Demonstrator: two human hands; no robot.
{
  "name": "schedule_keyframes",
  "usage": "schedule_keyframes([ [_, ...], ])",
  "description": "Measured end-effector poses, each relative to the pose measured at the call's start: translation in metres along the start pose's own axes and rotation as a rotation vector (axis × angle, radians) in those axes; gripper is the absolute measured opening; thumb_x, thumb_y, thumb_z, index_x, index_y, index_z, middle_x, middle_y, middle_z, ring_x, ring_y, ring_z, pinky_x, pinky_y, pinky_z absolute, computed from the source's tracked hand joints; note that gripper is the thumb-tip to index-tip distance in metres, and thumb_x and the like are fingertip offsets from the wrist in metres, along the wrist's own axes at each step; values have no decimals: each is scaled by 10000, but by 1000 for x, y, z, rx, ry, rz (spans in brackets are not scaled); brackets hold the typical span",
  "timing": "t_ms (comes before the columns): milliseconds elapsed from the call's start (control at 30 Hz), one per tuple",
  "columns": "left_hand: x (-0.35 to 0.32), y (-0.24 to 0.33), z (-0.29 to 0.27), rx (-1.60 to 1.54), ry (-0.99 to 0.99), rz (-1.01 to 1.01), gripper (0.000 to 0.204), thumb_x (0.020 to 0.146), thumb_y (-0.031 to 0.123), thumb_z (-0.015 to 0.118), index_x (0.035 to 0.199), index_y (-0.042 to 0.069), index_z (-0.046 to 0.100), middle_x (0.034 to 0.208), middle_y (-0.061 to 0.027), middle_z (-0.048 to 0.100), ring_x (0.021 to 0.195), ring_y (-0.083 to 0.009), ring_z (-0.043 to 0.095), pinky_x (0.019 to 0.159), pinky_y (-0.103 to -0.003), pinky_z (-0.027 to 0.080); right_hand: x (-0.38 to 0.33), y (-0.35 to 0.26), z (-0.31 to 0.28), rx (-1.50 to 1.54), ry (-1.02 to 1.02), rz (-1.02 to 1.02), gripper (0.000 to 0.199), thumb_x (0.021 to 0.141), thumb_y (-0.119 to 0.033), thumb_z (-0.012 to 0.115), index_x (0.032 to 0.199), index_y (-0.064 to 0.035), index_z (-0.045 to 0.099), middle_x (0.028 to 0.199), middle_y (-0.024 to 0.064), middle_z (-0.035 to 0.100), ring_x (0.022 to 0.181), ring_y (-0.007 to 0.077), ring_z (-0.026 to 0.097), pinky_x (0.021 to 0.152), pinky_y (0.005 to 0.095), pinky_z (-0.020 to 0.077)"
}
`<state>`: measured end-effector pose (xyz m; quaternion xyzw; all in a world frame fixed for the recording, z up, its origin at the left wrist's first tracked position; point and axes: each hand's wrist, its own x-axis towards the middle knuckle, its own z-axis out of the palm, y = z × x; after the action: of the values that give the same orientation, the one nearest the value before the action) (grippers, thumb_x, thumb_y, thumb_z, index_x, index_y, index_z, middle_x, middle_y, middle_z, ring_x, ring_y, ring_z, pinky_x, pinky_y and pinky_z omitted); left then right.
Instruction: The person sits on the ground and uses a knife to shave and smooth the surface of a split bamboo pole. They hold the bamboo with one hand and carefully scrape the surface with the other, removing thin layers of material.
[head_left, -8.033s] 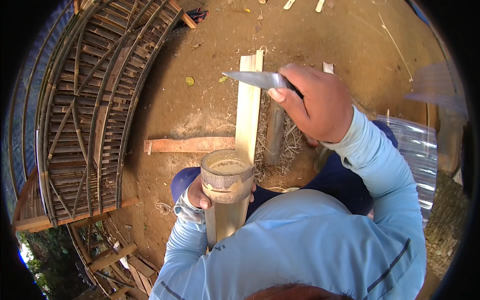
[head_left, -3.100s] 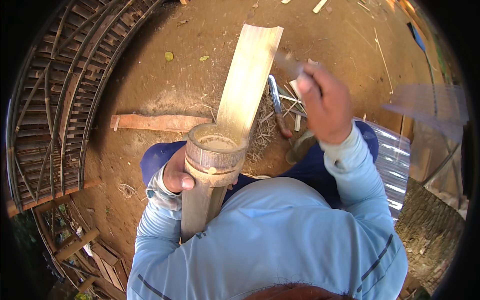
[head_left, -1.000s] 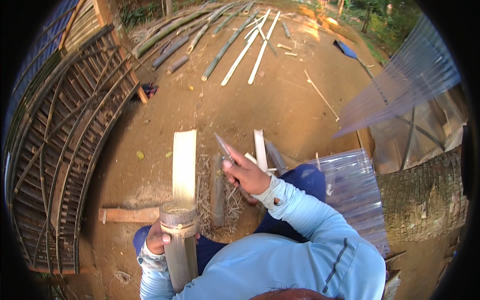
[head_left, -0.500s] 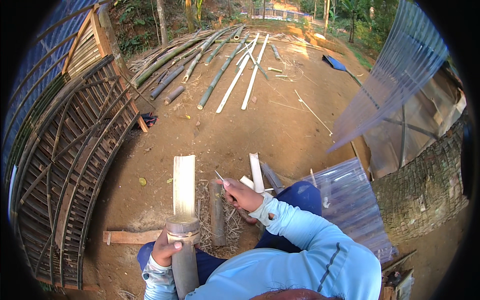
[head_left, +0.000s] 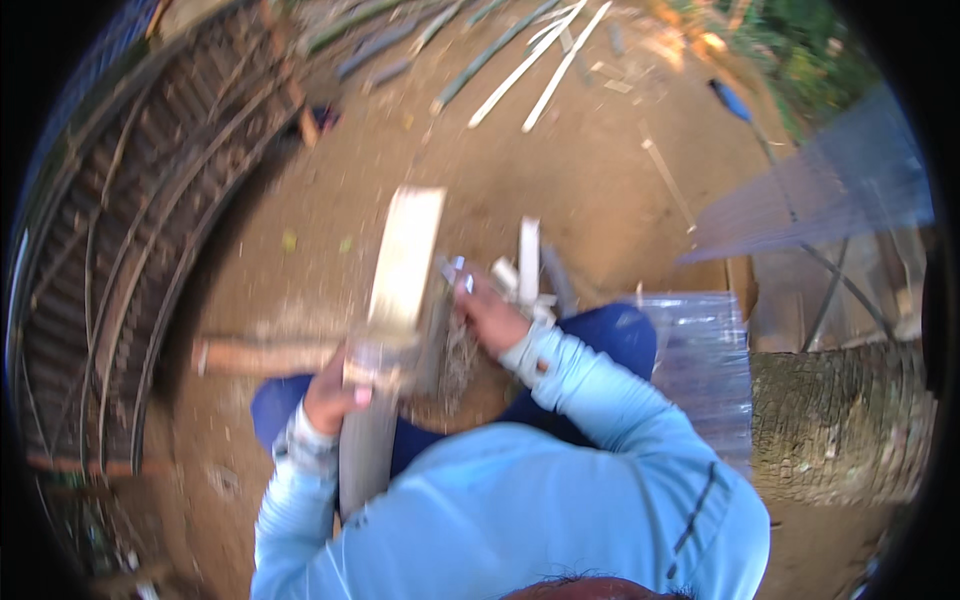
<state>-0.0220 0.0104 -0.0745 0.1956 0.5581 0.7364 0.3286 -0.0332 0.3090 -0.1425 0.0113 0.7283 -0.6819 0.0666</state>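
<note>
My left hand [head_left: 330, 392] grips an upright bamboo tube [head_left: 365, 440] near its top, between my knees. A pale split bamboo slat [head_left: 405, 258] lies on the dirt just beyond the tube's top. My right hand [head_left: 490, 315] is closed on the handle of a knife [head_left: 455, 272], whose blade sits low beside the tube's top end. The picture is blurred, so I cannot tell whether the blade touches the bamboo.
A curved woven bamboo frame [head_left: 110, 250] fills the left side. A short plank [head_left: 265, 355] lies on the dirt by my left knee. Bamboo poles [head_left: 530, 60] lie at the far end. Clear corrugated sheets [head_left: 700, 360] and a tree trunk [head_left: 840, 420] stand at my right.
The camera has tilted down and the picture has blurred. My right hand with the knife has come closer to the tube's top. My left hand keeps hold of the tube.
</note>
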Motion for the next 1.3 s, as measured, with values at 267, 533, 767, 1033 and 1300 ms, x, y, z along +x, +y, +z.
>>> schedule_keyframes([
  [267, -3, -2, 19, -42, 27, 5, 921, 770, 385, 780, 1480, -47, 381, 1352, -153, 580, 1249, -252, 544, 1099, -368, 378, -3, -3, 5, 117, 136, 234, 427, 1066, -396, 472, 1358, -84, 470, 733, 23, 525, 552, 110, 448, 466, 282, 363],
  [533, -6, 1, 35, -24, 122, -15, 978, 778, 411, 775, 1506, -69, 333, 1404, -178, 547, 1301, -267, 513, 1130, -378, 353, -9, -18, 6, 160, 113, 65, 321, 1063, -321, 449, 1302, -108, 460, 801, 18, 535, 556, 78, 429, 454, 228, 335],
  [767, -7, 8, 23, -176, 2, -211, 1123, 723, 443, 820, 1543, -62, 243, 1473, -190, 479, 1357, -282, 469, 1155, -400, 329, -42, -34, 7, 209, 44, -60, 320, 1057, -229, 525, 1302, -40, 438, 885, 39, 551, 723, 96, 480, 654, 272, 421],
  [1033, 20, 27, -9, -199, -287, -391, 1188, 696, 425, 918, 1541, -71, 245, 1463, -152, 505, 1345, -244, 485, 1155, -401, 340, -70, -60, 6, -266, 101, -484, 379, 1027, -171, 571, 1351, -15, 449, 1050, 152, 604, 836, 237, 586, 772, 351, 484],
  [1300, 41, 1, -4, -537, -254, -368, 1175, 635, 514, 873, 1493, -92, 348, 1428, -338, 480, 1271, -442, 561, 1063, -519, 477, -73, -80, 7, -590, 38, -593, 324, 971, -127, 641, 1266, -28, 547, 1107, 180, 649, 925, 358, 672, 780, 391, 543],
])
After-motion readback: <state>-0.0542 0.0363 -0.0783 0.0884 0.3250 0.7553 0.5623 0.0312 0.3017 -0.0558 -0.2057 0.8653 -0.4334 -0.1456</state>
